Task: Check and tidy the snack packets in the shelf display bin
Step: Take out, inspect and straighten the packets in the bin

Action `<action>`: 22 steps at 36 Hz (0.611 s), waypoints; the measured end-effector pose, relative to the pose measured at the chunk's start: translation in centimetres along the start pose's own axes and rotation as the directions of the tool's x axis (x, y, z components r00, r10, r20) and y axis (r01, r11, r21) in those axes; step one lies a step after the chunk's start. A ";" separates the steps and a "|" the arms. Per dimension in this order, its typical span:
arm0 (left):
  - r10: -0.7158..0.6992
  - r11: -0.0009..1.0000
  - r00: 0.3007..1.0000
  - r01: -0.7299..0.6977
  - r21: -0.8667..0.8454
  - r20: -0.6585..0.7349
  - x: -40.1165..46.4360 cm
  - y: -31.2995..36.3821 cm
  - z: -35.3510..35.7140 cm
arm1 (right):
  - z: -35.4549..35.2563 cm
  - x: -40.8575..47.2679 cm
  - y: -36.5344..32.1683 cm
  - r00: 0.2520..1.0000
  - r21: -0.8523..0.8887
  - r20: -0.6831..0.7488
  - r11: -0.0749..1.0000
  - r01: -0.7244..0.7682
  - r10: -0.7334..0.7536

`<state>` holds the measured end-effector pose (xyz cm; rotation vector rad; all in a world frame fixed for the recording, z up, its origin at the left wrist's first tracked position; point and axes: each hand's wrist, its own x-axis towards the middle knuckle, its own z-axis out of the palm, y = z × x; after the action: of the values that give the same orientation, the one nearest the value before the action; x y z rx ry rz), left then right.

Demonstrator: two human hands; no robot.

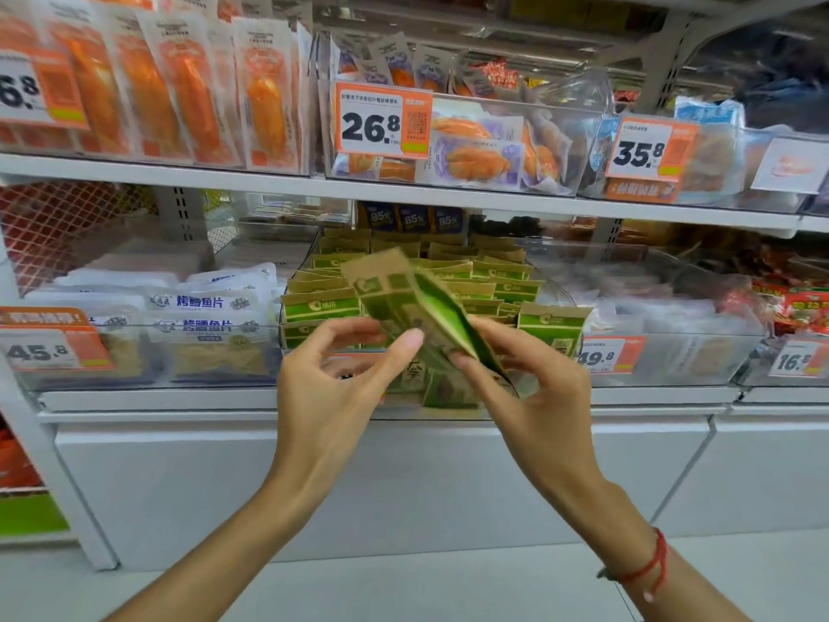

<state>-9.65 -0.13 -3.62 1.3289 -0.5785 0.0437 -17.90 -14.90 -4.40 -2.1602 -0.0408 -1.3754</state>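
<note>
Both hands on the green-and-tan packet (406,298): left hand (332,374) pinching its lower edge between thumb and fingers, right hand (534,379) gripping the other side, fingers curled round it. The packet's blurred, tilted, held up just in front of the clear display bin (556,294) on the lower shelf (157,399). Matching packets (489,280) stand in rows inside that bin. Possibly more packets under the hands, hard to tell. Red cord bracelet (650,563) on the right wrist.
</note>
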 end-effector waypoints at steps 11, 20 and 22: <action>-0.094 0.970 0.971 0.139 -0.199 0.220 -0.3 0.4 1.0 | -0.3 0.0 0.1 0.933 -0.279 0.008 0.895 0.348 -0.360; -0.103 0.979 0.943 0.152 -0.133 0.317 0.9 0.2 1.3 | -0.9 0.7 0.6 0.981 -0.222 0.006 0.956 0.189 -0.193; -0.085 0.986 0.927 0.131 -0.104 0.364 1.3 0.6 1.6 | -1.4 1.6 0.5 0.994 -0.188 -0.035 0.977 0.099 -0.107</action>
<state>-9.35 -1.80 -2.39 1.2488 -0.8019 -0.3292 -18.19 -16.42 -2.88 -2.3078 -0.0075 -1.5399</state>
